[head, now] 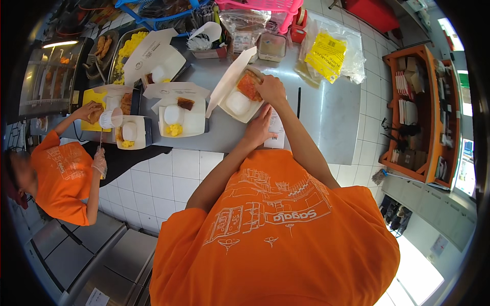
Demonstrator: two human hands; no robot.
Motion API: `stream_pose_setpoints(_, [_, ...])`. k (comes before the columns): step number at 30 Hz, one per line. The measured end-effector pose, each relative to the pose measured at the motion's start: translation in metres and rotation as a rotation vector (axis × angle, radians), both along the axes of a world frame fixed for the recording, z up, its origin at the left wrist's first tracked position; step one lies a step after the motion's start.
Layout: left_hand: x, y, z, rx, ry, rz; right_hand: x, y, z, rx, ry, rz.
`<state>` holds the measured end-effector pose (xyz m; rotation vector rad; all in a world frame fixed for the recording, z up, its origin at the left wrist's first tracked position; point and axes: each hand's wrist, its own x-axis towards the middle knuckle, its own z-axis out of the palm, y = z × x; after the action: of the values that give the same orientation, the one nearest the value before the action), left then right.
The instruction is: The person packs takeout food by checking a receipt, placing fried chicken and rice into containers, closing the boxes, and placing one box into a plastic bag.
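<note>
An open paper food box [226, 107] sits before me, holding a white rice mound [237, 103] and a red-sauced piece of food [249, 86]. My right hand [271, 90] is at the box's right side, its fingertips by the sauced piece; whether they grip food or rim is unclear. Against the box's lower corner rests my left hand [258, 130], thumb apart, beside a printed paper slip [276, 128]. Left of these, another open box [191, 124] holds rice, yellow scrambled-egg-like food [174, 130] and a brown piece [185, 103].
A co-worker [63, 172] at the left holds a strainer-like cup [111, 118] and touches fried food on a yellow board [93, 95]. More boxes [134, 134] stand nearby. Behind are a tray of yellow food [132, 46], plastic baskets [264, 4] and a yellow packet [327, 55]. A black stick [299, 102] lies right.
</note>
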<state>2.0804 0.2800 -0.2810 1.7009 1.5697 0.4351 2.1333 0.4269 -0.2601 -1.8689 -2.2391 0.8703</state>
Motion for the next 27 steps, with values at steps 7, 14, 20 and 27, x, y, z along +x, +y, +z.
stream_pose_setpoints(7, [-0.011, 0.000, -0.011, 0.066, -0.056, -0.038, 0.000, -0.007, 0.027, -0.044, 0.337, 0.065])
stream_pose_setpoints(14, [-0.015, 0.002, -0.012, 0.123, -0.053, -0.078, 0.037, -0.008, 0.043, 0.083, 0.371, -0.306])
stream_pose_setpoints(20, [-0.017, 0.005, -0.014, 0.165, -0.099, -0.102, 0.068, -0.030, 0.038, 0.167, 0.365, -0.440])
stream_pose_setpoints(27, [-0.018, 0.003, -0.017, 0.192, -0.194, -0.083, 0.000, -0.004, 0.101, 0.289, 0.561, -0.287])
